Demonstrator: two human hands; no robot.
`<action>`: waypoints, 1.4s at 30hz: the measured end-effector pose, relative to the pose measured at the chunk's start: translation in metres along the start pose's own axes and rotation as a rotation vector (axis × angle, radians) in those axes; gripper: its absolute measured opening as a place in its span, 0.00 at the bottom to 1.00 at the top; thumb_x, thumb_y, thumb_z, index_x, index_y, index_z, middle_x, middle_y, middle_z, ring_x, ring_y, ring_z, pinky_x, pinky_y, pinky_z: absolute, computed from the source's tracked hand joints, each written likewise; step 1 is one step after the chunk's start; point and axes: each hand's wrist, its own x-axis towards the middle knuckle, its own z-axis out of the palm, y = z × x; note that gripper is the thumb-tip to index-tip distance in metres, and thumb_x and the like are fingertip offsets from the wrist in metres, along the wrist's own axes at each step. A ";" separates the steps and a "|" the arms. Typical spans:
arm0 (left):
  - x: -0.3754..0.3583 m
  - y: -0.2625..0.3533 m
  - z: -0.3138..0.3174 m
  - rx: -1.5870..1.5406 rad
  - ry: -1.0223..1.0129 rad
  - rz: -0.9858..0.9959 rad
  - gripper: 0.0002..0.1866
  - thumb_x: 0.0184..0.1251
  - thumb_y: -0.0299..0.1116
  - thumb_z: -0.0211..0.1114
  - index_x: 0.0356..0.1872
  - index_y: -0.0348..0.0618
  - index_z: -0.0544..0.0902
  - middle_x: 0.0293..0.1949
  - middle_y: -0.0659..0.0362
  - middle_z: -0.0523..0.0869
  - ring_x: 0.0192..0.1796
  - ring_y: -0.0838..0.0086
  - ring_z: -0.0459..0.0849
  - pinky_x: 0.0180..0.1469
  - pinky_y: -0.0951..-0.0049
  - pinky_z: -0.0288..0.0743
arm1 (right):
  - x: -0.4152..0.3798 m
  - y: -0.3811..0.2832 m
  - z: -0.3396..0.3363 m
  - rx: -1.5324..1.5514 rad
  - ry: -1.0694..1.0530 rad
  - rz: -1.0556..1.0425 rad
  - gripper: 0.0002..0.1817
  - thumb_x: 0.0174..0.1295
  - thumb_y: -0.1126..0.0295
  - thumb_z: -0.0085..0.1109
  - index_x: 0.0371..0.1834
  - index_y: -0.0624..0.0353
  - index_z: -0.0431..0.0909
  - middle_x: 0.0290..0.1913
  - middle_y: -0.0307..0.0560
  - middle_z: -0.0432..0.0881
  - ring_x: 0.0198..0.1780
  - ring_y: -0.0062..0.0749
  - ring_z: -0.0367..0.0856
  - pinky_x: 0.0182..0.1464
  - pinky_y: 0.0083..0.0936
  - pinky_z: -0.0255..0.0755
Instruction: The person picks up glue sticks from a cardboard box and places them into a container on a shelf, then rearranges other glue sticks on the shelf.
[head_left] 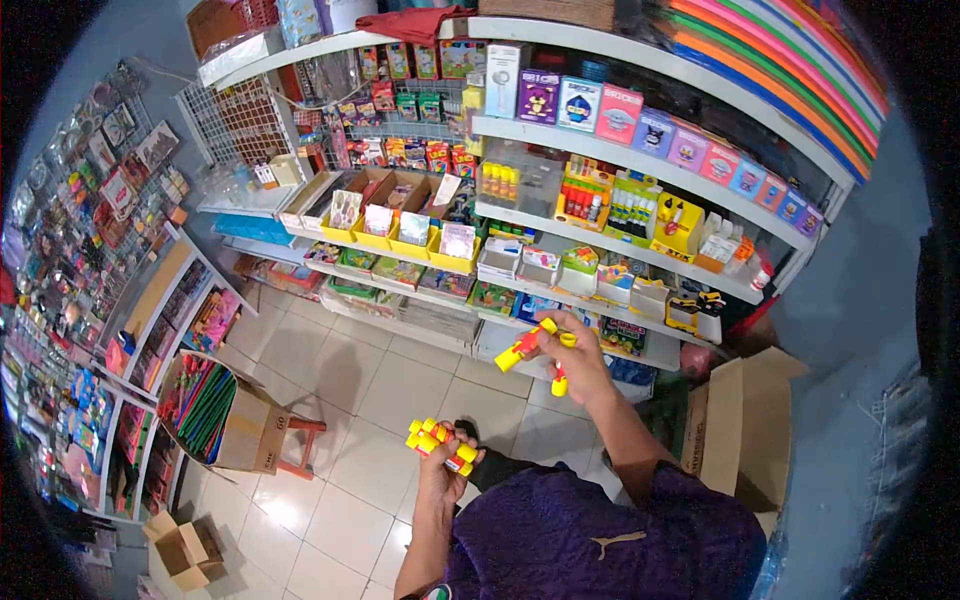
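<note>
Looking down from the head camera, the person's right hand (568,345) is raised in front of the white shop shelving (640,245), its fingers closed around a few small red tubes with yellow caps (528,345); one tube sticks out to the left of the fist and another pokes out below it. Lower and nearer the body, the left hand (447,470) is curled shut on a cluster of the same red-and-yellow capped tubes (435,440), which sit bunched on top of the fingers above the pale tiled floor (330,370). The two hands are apart, the right one higher and further forward.

Behind the right hand, the shelves carry rows of small coloured boxes (640,125), yellow display trays of glue bottles and markers (625,205) and open yellow bins of cards (400,225). Stacked sheets of bright coloured foam (780,60) lie on the top shelf at the right. An open brown cardboard box (745,425) stands on the floor to the right of the person's purple-sleeved arm (600,540). To the left, another cardboard box packed with red and green rolls (215,410) rests on a low red stool (300,440), and a wall rack crowded with small packaged goods (90,200) fills the far left.
</note>
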 end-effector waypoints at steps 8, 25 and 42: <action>0.058 0.073 0.007 0.120 0.024 0.057 0.19 0.60 0.26 0.69 0.52 0.52 0.77 0.51 0.56 0.83 0.44 0.63 0.86 0.46 0.54 0.85 | 0.095 0.037 0.042 -0.036 -0.064 -0.010 0.15 0.69 0.72 0.64 0.57 0.61 0.79 0.37 0.45 0.87 0.25 0.15 0.79 0.21 0.15 0.66; 0.259 0.164 0.054 0.087 0.146 0.043 0.21 0.64 0.26 0.68 0.56 0.48 0.73 0.48 0.56 0.80 0.50 0.61 0.85 0.48 0.54 0.86 | 0.242 0.046 0.092 -0.199 -0.209 -0.274 0.17 0.61 0.79 0.71 0.51 0.60 0.77 0.54 0.50 0.88 0.48 0.24 0.85 0.42 0.20 0.78; 0.321 0.193 0.100 0.306 -0.015 0.088 0.20 0.67 0.24 0.70 0.56 0.45 0.73 0.45 0.58 0.83 0.46 0.69 0.86 0.46 0.64 0.86 | 0.264 0.049 0.098 -0.437 -0.183 -0.221 0.33 0.62 0.73 0.68 0.72 0.57 0.69 0.45 0.45 0.86 0.49 0.27 0.84 0.58 0.30 0.74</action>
